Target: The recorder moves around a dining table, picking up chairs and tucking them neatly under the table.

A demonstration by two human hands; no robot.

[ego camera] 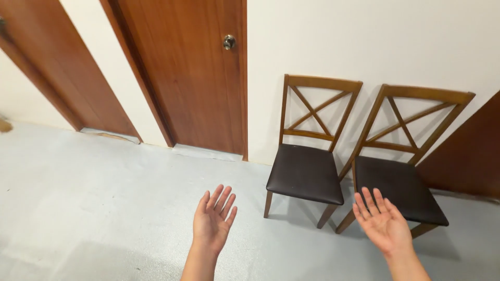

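My left hand and right hand are spread open, palms up, holding nothing. Two wooden cross-back chairs stand ahead, against the wall.

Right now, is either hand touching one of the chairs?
No: the left hand and right hand are both open, palms up, in the air, short of the two wooden chairs by the wall.
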